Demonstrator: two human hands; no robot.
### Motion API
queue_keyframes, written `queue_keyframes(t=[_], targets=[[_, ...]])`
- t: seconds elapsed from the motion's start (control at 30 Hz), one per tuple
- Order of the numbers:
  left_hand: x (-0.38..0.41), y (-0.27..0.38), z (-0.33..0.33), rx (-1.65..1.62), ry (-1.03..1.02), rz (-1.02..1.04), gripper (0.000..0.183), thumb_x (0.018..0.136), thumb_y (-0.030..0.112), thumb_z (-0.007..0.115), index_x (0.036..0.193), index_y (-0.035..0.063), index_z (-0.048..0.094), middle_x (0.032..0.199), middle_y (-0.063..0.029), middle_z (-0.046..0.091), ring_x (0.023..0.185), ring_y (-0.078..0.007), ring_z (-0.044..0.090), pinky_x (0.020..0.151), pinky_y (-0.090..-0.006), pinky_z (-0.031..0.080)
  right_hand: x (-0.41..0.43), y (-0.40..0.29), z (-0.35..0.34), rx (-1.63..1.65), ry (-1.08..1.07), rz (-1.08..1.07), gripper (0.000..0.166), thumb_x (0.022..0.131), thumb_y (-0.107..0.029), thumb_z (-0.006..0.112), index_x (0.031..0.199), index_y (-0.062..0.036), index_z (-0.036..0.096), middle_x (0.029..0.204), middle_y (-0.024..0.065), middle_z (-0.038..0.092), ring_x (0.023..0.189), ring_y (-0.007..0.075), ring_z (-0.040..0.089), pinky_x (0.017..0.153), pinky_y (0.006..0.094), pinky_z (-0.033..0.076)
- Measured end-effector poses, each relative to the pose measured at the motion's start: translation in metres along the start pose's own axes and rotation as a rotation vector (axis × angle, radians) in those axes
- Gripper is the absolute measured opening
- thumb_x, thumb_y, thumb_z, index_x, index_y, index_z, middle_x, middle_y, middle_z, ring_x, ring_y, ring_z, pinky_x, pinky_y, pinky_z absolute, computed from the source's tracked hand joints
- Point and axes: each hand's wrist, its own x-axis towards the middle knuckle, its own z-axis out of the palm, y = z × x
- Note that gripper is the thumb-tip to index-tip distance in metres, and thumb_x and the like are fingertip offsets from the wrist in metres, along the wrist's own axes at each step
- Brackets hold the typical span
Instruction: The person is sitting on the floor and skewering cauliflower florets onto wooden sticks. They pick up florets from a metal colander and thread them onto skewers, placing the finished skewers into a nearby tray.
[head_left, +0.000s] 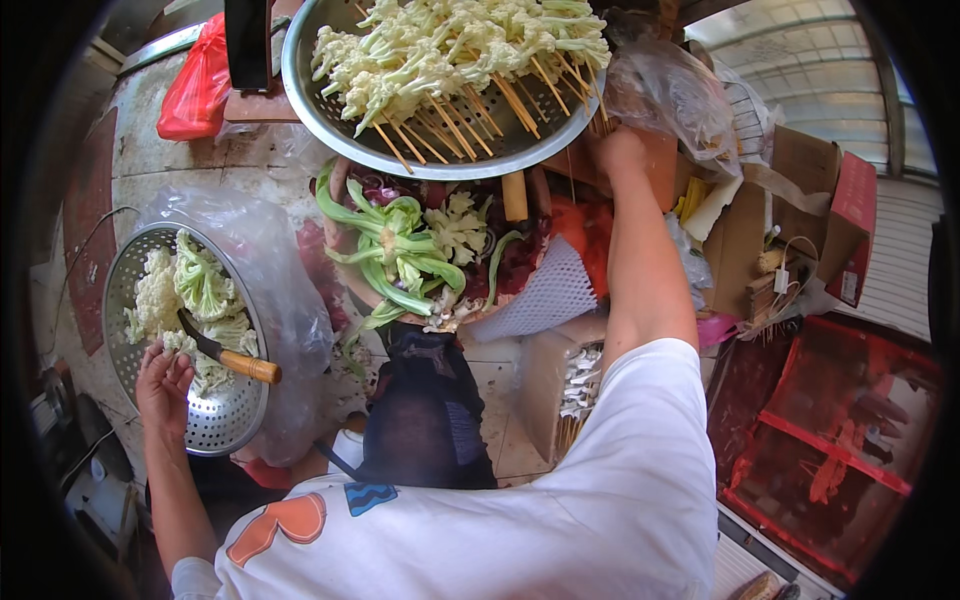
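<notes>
My left hand (161, 386) pinches a small cauliflower floret (178, 343) over the left metal colander (225, 431). Larger cauliflower pieces (206, 289) sit in that colander. Across them rests a curved knife with a wooden handle (251, 366), close to my fingers. My right hand (619, 154) reaches forward to the right rim of a bigger perforated metal basin (360, 150). Its fingertips are partly hidden beside thin wooden skewers (599, 124), so its grip is unclear. Many skewered cauliflower florets (450, 56) are heaped in the basin, their bare stick ends towards me.
Below the basin, a tub holds cauliflower leaves (390, 240) and onion skins. White foam netting (540, 296) lies beside it. A box of skewered pieces (581, 382) stands near my right side. Cardboard boxes (795, 172), a red-framed case (832, 427) and a red bag (196, 86) surround me.
</notes>
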Motion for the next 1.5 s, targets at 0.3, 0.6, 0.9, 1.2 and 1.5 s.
queue_keyframes(t=[0.3,0.6,0.9,1.2,1.5], targets=[[-0.003,-0.004,0.003,-0.008,0.002,-0.013,0.028,0.088,0.009,0.062,0.114,0.0066,0.052,0.089,-0.0048,0.063,0.077,-0.0173,0.068,0.064,-0.0275,0.059,-0.025,0.005,0.01,0.05,0.038,-0.03,0.035,0.082,-0.027,0.061,0.112,-0.0078,0.065,0.104,0.0206,0.067,0.1,0.0377,0.063,0.089,0.044,0.049],[0.0,-0.013,-0.01,-0.016,-0.022,-0.036,0.026,0.089,0.008,0.06,0.114,0.0064,0.052,0.088,-0.006,0.064,0.077,-0.0173,0.068,0.064,-0.0273,0.059,-0.067,-0.009,-0.012,0.039,-0.033,-0.057,0.062,0.071,-0.049,0.073,0.11,-0.0022,0.064,0.114,0.0249,0.061,0.108,0.0373,0.059,0.091,0.0429,0.048],[0.002,-0.023,-0.011,-0.012,-0.014,-0.059,0.029,0.088,0.006,0.059,0.116,0.0041,0.051,0.086,-0.0064,0.063,0.076,-0.0186,0.068,0.063,-0.0278,0.06,-0.057,-0.009,-0.001,0.032,-0.095,-0.082,0.058,0.07,-0.041,0.077,0.111,-0.0035,0.063,0.108,0.0223,0.065,0.104,0.0353,0.062,0.088,0.0424,0.05],[0.01,-0.031,-0.02,0.028,-0.053,-0.057,0.033,0.09,0.01,0.059,0.121,0.0049,0.049,0.088,-0.0059,0.064,0.078,-0.0166,0.068,0.064,-0.0272,0.059,-0.055,-0.005,0.004,0.145,-0.021,0.03,0.041,0.075,-0.025,0.071,0.109,-0.0028,0.064,0.106,0.0231,0.066,0.102,0.0368,0.063,0.087,0.0434,0.05],[0.009,-0.029,-0.013,0.03,-0.06,-0.064,0.03,0.09,0.01,0.059,0.118,0.0053,0.051,0.087,-0.0055,0.065,0.077,-0.017,0.068,0.064,-0.0278,0.06,-0.017,-0.002,0.008,-0.148,-0.211,0.027,0.028,0.077,-0.025,0.066,0.086,0.0006,0.071,0.087,0.0204,0.068,0.084,0.0314,0.068,0.074,0.0388,0.053]])
